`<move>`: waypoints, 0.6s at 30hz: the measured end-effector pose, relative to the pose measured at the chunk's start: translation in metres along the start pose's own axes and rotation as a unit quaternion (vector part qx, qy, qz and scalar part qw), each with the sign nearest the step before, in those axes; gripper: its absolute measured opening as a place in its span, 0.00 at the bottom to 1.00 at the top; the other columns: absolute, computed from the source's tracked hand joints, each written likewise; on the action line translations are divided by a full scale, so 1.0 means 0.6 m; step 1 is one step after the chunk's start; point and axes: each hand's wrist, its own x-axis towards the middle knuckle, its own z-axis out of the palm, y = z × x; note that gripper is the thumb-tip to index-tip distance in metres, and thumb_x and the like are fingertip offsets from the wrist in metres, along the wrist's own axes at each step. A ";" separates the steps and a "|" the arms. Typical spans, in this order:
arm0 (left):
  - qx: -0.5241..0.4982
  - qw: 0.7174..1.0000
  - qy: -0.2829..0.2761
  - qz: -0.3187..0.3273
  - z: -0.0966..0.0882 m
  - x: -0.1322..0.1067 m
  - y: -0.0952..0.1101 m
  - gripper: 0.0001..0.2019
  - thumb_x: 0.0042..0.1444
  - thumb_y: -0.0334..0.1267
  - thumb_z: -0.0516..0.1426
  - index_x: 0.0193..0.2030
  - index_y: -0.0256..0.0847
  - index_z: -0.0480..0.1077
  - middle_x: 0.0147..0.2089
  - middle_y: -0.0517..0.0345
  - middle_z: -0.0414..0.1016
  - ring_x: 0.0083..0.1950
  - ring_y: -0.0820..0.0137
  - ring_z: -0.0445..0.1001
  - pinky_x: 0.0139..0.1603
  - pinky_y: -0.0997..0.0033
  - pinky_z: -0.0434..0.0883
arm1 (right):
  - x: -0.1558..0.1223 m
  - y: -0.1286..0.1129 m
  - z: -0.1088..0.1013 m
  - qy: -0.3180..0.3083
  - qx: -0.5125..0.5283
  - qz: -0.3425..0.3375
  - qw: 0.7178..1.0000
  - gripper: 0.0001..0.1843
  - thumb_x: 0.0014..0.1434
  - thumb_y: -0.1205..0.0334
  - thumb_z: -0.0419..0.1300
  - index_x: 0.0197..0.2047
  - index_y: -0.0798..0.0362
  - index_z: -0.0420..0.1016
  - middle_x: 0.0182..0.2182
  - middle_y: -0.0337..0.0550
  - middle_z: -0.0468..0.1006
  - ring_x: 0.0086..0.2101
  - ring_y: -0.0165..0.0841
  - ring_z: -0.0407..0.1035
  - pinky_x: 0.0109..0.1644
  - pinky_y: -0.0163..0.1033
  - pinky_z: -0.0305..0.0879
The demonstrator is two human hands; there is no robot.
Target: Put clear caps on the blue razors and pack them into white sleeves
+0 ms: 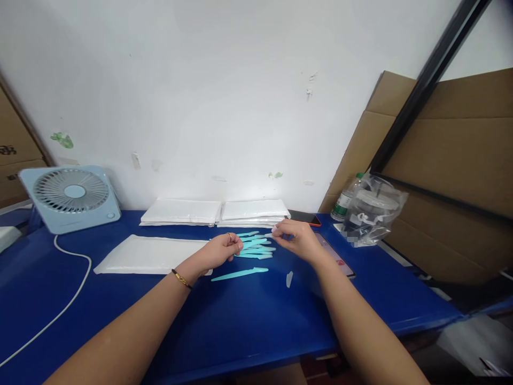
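Teal plastic sticks [256,247], thin and flat with pale tips, lie in a loose fan on the blue desk [120,315], right between our two hands. Head view only, so one pass.

Left hand [220,250]: fingers curled narrow at the left end of the fan, touching or pinching stick ends; we cannot tell if one is actually gripped. Right hand [294,238]: fingers pinched on a small pale piece at the right end of the fan, looks like a tip or cap, too small to be sure.

One stray stick [239,275] lies alone nearer us, apart from the fan. A small pale cap [289,278] sits loose on the desk, below the right wrist.

Risks as we judge them:
- Sticks overlap, so pulling one likely drags its neighbours and scatters the fan.
- Loose cap is close to the right forearm; a sweep of the arm could knock it off the near edge.
- Phone [339,262] lies under the right wrist, second phone [304,217] just behind the hand; a slid stick could go under either one.
- Bagged cup [372,211] and bottle [344,200] stand near on the right; a wide reach could tip them.
- Fan [71,197] at far left faces the desk; if running, airflow could shift light parts. White padded mailer [148,254] lies beside the left hand.
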 end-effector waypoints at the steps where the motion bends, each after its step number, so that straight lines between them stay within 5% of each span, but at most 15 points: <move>1: -0.006 1.000 0.000 -0.005 -0.001 -0.001 0.001 0.18 0.49 0.54 0.53 0.33 0.39 0.64 0.30 0.61 0.67 0.27 0.75 0.62 0.29 0.75 0.60 | 0.000 0.000 0.000 0.002 -0.002 -0.007 1.000 0.07 0.55 0.68 0.56 0.26 0.54 0.71 0.30 0.43 0.75 0.31 0.30 0.68 0.35 0.32 0.62; 12: -0.024 0.999 -0.013 -0.017 -0.005 -0.002 0.000 0.19 0.49 0.54 0.54 0.35 0.37 0.65 0.29 0.62 0.66 0.26 0.76 0.60 0.29 0.75 0.58 | 0.000 -0.015 0.007 -0.058 -0.032 0.016 0.998 0.10 0.58 0.63 0.52 0.29 0.51 0.74 0.33 0.45 0.75 0.35 0.32 0.68 0.39 0.35 0.62; 18: -0.024 0.999 -0.043 -0.015 0.001 -0.003 0.003 0.18 0.51 0.53 0.53 0.34 0.38 0.64 0.28 0.63 0.66 0.26 0.76 0.61 0.28 0.75 0.59 | 0.002 -0.020 0.030 -0.059 0.001 -0.042 0.997 0.10 0.59 0.63 0.53 0.30 0.51 0.74 0.33 0.44 0.76 0.36 0.31 0.70 0.40 0.33 0.62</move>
